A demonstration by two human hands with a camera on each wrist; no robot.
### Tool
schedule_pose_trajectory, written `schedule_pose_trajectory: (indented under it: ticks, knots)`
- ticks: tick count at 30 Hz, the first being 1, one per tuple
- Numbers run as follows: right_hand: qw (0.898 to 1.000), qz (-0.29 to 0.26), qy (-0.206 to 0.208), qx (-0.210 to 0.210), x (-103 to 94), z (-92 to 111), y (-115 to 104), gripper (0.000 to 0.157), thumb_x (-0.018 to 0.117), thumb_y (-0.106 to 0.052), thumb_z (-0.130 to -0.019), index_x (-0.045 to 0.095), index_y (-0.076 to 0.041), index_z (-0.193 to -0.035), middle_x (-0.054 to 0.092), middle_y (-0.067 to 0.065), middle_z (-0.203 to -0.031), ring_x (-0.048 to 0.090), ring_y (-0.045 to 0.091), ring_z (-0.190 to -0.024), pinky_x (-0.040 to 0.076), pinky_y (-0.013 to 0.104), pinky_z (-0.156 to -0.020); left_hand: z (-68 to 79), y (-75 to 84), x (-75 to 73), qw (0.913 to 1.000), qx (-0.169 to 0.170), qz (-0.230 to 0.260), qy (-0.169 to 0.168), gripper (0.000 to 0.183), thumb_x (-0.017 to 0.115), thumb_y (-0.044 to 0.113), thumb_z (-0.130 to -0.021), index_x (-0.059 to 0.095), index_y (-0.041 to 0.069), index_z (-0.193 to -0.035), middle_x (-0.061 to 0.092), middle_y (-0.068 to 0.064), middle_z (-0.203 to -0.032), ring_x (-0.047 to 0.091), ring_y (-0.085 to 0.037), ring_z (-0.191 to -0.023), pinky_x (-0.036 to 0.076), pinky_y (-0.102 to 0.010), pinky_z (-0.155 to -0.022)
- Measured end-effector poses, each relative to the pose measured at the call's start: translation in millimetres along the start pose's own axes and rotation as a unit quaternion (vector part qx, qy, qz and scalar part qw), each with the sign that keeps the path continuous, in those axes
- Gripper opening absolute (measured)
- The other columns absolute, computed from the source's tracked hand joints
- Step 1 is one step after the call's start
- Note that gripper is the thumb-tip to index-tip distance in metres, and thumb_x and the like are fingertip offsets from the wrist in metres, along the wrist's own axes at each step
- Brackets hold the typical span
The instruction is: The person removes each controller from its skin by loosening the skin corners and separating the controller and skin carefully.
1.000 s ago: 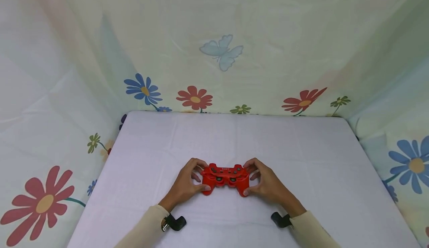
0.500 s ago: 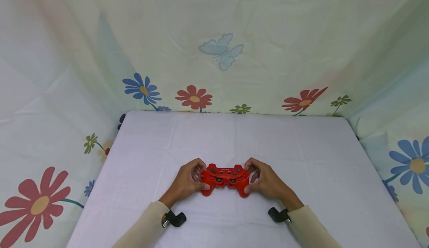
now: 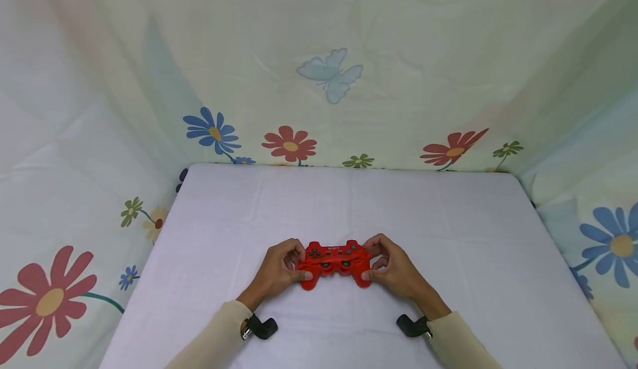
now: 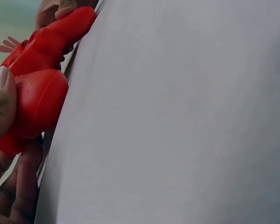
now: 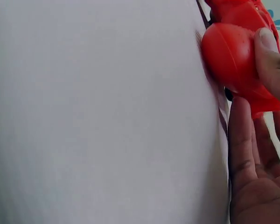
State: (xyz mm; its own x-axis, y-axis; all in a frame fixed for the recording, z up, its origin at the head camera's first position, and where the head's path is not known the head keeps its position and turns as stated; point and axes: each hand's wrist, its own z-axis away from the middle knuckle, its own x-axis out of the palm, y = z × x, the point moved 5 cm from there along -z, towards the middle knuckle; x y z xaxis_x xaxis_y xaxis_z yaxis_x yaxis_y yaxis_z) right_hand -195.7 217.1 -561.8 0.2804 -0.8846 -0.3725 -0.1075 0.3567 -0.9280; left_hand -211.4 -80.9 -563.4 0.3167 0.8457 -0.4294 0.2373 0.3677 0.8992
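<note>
A red game controller (image 3: 335,255) marked SONY, with dark sticks and buttons, is held between both hands over the near middle of the table. My left hand (image 3: 279,266) grips its left end, thumb on the handle and fingers curled at the far side. On the other end, my right hand (image 3: 394,266) holds the right handle in the same way. The left wrist view shows the controller's rounded red handle (image 4: 39,100) with the thumb over it and fingers beneath. In the right wrist view, the thumb presses the other handle (image 5: 231,58), fingertips under it.
A white cloth covers the table (image 3: 349,203). Behind it and at both sides hangs a pale curtain (image 3: 399,53) printed with flowers and a butterfly. Black wrist mounts (image 3: 261,327) stick out from both beige sleeves (image 3: 214,336).
The controller has tilted slightly, its far edge shifting a little away from me. The left fingers have drawn in closer round its end. Both hands keep their hold.
</note>
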Motion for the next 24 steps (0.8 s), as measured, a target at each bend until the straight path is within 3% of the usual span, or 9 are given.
schedule_pose_trajectory:
  ticks: [4,8,12,16,24]
  knots:
    - [1.0,0.006,0.001,0.021,2.3,2.5,1.6,0.079,0.099,-0.016,-0.072,0.054,-0.014,-0.137,0.065,0.011,-0.127,0.063,0.021,-0.103,0.06,0.026,-0.077,2.9,-2.8,4.1,0.9999,-0.006,-0.01,0.0,0.05,0.096,0.02,-0.08,0.06,0.026,-0.113,0.066,0.006,-0.102,0.062,-0.013,-0.08,0.056,-0.024,-0.071]
    - [0.999,0.032,-0.001,0.025,5.8,4.7,1.7,0.083,0.103,-0.02,-0.067,0.052,-0.016,-0.133,0.065,0.008,-0.12,0.064,0.02,-0.094,0.059,0.026,-0.075,6.9,-4.6,6.4,0.9999,-0.012,-0.011,0.002,0.068,0.101,0.026,-0.072,0.056,0.026,-0.123,0.064,0.008,-0.11,0.063,-0.013,-0.092,0.058,-0.024,-0.076]
    - [0.999,0.024,0.016,0.022,6.3,5.5,1.4,0.075,0.102,-0.018,-0.069,0.054,-0.014,-0.126,0.064,0.008,-0.116,0.066,0.021,-0.087,0.06,0.026,-0.073,9.8,-5.1,5.9,0.9995,-0.016,-0.021,0.018,0.071,0.104,0.03,-0.067,0.057,0.029,-0.12,0.064,0.011,-0.106,0.062,-0.012,-0.088,0.057,-0.024,-0.075]
    - [0.999,0.009,0.033,0.022,5.2,5.1,1.4,0.065,0.1,-0.015,-0.071,0.058,-0.014,-0.12,0.063,0.008,-0.113,0.065,0.021,-0.086,0.06,0.026,-0.072,10.4,-4.7,4.2,0.9989,-0.015,-0.027,0.035,0.062,0.103,0.029,-0.068,0.06,0.032,-0.112,0.064,0.013,-0.1,0.062,-0.012,-0.083,0.055,-0.024,-0.072]
    - [0.999,-0.008,0.042,0.011,2.3,3.3,0.4,0.05,0.098,-0.012,-0.073,0.063,-0.014,-0.109,0.064,0.01,-0.104,0.069,0.021,-0.077,0.061,0.029,-0.069,8.7,-2.9,1.8,0.9989,0.005,-0.026,0.039,0.051,0.103,0.026,-0.069,0.064,0.033,-0.101,0.063,0.013,-0.092,0.062,-0.013,-0.081,0.054,-0.024,-0.068]
